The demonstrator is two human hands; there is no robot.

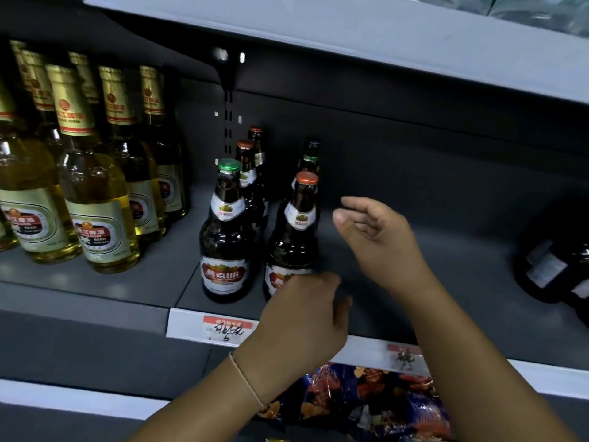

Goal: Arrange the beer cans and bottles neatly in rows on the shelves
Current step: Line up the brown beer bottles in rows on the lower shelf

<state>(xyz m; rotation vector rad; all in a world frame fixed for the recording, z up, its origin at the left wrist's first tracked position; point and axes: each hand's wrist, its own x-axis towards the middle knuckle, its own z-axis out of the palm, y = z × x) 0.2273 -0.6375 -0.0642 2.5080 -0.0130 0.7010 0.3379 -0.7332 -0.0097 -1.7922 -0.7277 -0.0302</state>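
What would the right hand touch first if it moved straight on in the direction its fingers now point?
Probably the orange-capped bottle: the right hand points left toward its neck and shoulder. Depth is unclear, so it might pass just beside it.

Two dark brown bottles are standing upright at the shelf [414,250] front: a green-capped bottle [225,231] with a red label and, at its 3 o'clock, a copper-capped bottle [294,231]. Three more dark bottles [251,161] are queuing behind at 12 o'clock. Pale yellow bottles [92,173] are standing in rows at 9 o'clock.

Handwritten price tag [227,330] on the shelf-edge strip; snack bags [366,400] on the shelf beneath.
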